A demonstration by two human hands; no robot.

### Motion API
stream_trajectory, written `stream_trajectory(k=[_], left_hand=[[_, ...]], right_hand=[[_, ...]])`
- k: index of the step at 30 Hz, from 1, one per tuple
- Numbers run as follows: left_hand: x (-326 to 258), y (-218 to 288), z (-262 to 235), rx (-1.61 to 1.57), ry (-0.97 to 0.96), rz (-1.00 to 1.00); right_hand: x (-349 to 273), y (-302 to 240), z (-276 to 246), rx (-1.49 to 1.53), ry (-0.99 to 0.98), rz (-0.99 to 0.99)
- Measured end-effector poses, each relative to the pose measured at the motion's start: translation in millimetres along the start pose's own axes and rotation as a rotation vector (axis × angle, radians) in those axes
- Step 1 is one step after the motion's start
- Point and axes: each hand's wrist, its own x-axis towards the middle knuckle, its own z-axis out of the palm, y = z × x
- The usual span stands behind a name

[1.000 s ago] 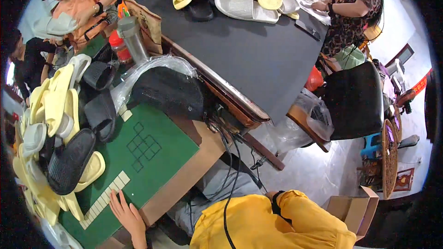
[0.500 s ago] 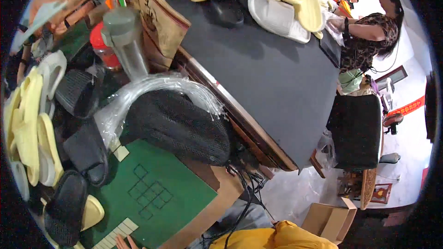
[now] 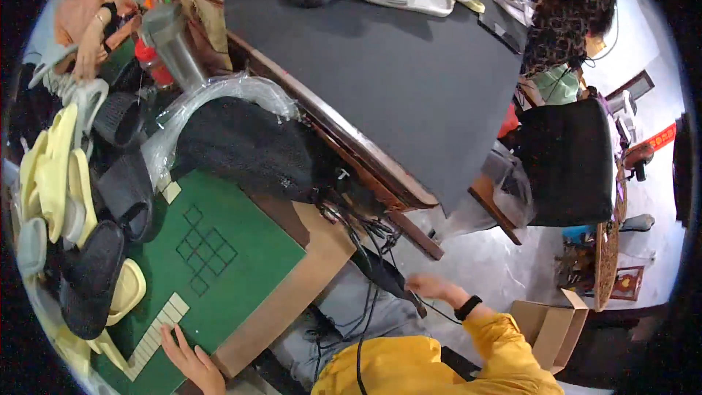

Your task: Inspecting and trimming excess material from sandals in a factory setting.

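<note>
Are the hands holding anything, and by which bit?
The left hand isn't gripping anything; it lies spread at the row of pale tiles. Whether the right hand holds anything can't be told.

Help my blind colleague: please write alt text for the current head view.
A person's left hand is at a row of pale tiles on a green board; the right hand is off to the right. Yellow, black and grey slippers crowd the board's left, and a dark table stands beyond.

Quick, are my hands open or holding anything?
Left hand: open, at the cream tiles.
Right hand: partly curled; cannot tell if it holds anything.
</note>
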Motion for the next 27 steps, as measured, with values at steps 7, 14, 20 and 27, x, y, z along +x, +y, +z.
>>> stream_trajectory(k=[7, 14, 20, 27], left_hand=[[-13, -9, 14, 0.026, -0.131, -0.067], [-10, -6, 10, 0.012, -0.149, -0.077], [-11, -7, 13, 0.025, -0.125, -0.082], [-11, -2, 8, 0.026, -0.148, -0.100]], right_hand=[[45, -97, -55, 0.621, 1.135, -0.147], [44, -131, -69, 0.300, 1.305, -0.002], [49, -134, -63, 1.125, 0.900, -0.342], [30, -141, -69, 0.684, 0.997, -0.227]])
